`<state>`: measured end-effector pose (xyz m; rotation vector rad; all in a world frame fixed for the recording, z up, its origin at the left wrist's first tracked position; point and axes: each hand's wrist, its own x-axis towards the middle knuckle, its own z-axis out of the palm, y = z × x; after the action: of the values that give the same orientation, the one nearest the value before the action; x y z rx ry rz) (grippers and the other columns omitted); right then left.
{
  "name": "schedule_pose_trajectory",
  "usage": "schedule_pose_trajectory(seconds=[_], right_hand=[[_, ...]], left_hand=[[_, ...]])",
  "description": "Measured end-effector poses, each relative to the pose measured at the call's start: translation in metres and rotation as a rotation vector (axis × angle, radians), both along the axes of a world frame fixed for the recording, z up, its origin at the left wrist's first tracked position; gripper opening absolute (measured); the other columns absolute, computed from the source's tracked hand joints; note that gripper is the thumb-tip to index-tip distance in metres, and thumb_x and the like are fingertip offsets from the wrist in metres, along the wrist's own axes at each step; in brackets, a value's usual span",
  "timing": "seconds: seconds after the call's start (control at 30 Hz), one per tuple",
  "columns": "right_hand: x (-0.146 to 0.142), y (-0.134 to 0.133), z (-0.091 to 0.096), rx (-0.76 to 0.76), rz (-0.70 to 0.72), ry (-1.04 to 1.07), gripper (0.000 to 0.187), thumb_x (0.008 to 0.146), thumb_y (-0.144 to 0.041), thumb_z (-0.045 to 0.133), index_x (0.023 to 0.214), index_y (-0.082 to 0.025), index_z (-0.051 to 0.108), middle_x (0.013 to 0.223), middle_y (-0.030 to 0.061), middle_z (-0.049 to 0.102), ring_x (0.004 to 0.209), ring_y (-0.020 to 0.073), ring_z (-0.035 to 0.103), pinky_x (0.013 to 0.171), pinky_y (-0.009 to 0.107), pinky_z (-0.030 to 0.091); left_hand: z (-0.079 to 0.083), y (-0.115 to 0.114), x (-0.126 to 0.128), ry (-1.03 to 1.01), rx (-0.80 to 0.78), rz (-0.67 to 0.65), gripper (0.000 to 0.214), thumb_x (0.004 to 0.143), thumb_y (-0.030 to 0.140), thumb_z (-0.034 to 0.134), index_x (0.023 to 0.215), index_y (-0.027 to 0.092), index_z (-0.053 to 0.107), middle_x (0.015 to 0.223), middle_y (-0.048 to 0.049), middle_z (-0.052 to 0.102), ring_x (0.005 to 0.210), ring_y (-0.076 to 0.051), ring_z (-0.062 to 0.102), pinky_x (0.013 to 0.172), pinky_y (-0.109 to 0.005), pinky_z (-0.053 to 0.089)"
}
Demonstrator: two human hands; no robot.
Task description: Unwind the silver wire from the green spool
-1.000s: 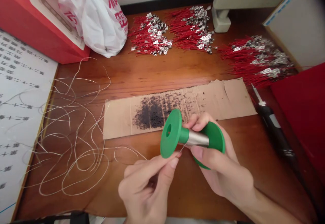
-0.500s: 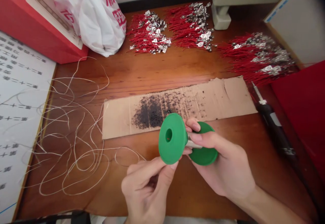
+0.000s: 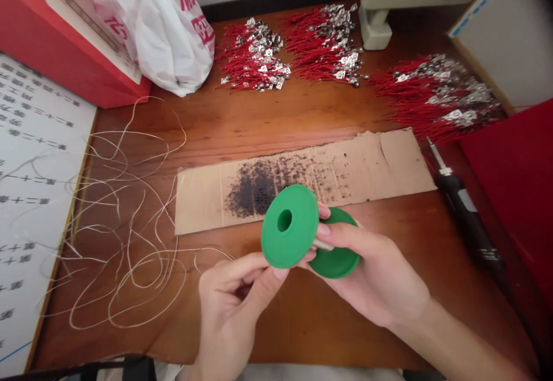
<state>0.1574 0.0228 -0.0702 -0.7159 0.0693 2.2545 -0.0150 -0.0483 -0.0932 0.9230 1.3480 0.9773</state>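
My right hand (image 3: 371, 271) is wrapped round the silvery core of a green solder spool (image 3: 287, 245), between its two flanges. The near flange faces left, with its round centre hole showing. My left hand (image 3: 242, 300) is closed, thumb and forefinger pinched at the lower edge of that flange. A thin silvery solder wire (image 3: 166, 250) runs in loose loops across the left of the table and leads up to my left fingers. The wire inside the pinch is hidden.
Behind the spool lies a cardboard strip (image 3: 389, 159) with dark burn marks. A soldering iron (image 3: 464, 208) rests at right. Several bunches of red wires with metal tabs (image 3: 324, 46) lie at the back. A white plastic bag (image 3: 159, 35) stands back left.
Both hands have moved slightly left with the spool. The spool has tilted, so its near flange faces more upward.
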Motion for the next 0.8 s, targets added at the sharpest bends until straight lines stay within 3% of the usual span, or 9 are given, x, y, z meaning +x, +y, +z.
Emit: schedule_pose_trajectory(seconds=[0.1,0.17,0.27,0.4,0.6,0.7,0.8], right_hand=[[0.003,-0.002,0.000,0.057,0.072,0.004,0.055,0.074,-0.020,0.088,0.091,-0.018,0.036,0.085,-0.0018,0.040,0.074,0.0075,0.049,0.072,0.021,0.047],[0.005,-0.005,-0.003,0.130,0.137,-0.008,0.053,0.076,-0.021,0.086,0.092,-0.018,0.036,0.089,-0.0009,0.039,0.077,0.0069,0.047,0.072,0.019,0.044],[0.008,-0.008,-0.010,0.348,0.262,0.047,0.047,0.078,-0.015,0.082,0.093,-0.018,0.038,0.094,0.0000,0.037,0.078,0.0060,0.041,0.069,0.018,0.038],[0.014,-0.009,-0.012,0.592,0.472,0.017,0.044,0.081,-0.012,0.076,0.097,-0.021,0.036,0.093,0.0003,0.035,0.077,0.0080,0.035,0.065,0.021,0.035],[0.024,-0.008,0.002,1.130,0.811,-0.563,0.034,0.090,-0.031,0.069,0.102,-0.021,0.039,0.096,0.0020,0.050,0.081,0.0119,0.045,0.071,0.027,0.042],[0.023,-0.009,0.004,1.199,0.837,-0.715,0.030,0.093,-0.030,0.065,0.107,-0.021,0.040,0.102,0.0029,0.055,0.080,0.0121,0.050,0.068,0.029,0.045],[0.020,-0.012,0.001,1.245,0.778,-0.794,0.029,0.093,-0.025,0.061,0.111,-0.022,0.038,0.110,0.0031,0.056,0.086,0.0117,0.054,0.073,0.029,0.047]], left_hand=[[0.003,0.011,-0.011,-0.230,-0.172,0.020,0.013,0.083,0.037,0.082,0.090,0.026,0.085,0.051,0.0009,0.042,0.051,-0.005,0.023,0.048,-0.017,0.020],[0.008,0.021,-0.020,-0.335,-0.255,-0.028,0.023,0.073,0.043,0.089,0.081,0.022,0.084,0.051,0.0018,0.034,0.051,-0.004,0.018,0.047,-0.018,0.017],[0.017,0.035,-0.035,-0.342,-0.383,-0.178,0.036,0.070,0.051,0.089,0.072,0.017,0.079,0.054,-0.0010,0.040,0.049,-0.005,0.021,0.045,-0.019,0.018],[0.029,0.049,-0.049,-0.294,-0.526,-0.414,0.030,0.078,0.044,0.082,0.071,0.016,0.076,0.055,-0.0019,0.042,0.049,-0.005,0.025,0.047,-0.020,0.017],[0.041,0.059,-0.053,-0.134,-0.538,-0.564,0.029,0.084,0.043,0.075,0.082,0.014,0.080,0.056,-0.0034,0.048,0.047,-0.005,0.021,0.044,-0.021,0.011],[0.048,0.059,-0.051,0.002,-0.407,-0.578,0.029,0.087,0.044,0.072,0.078,0.018,0.080,0.058,-0.0051,0.057,0.047,-0.006,0.032,0.043,-0.019,0.018],[0.058,0.057,-0.046,0.130,-0.287,-0.570,0.022,0.091,0.037,0.069,0.079,0.021,0.080,0.069,-0.0062,0.069,0.058,-0.012,0.058,0.051,-0.017,0.040]])
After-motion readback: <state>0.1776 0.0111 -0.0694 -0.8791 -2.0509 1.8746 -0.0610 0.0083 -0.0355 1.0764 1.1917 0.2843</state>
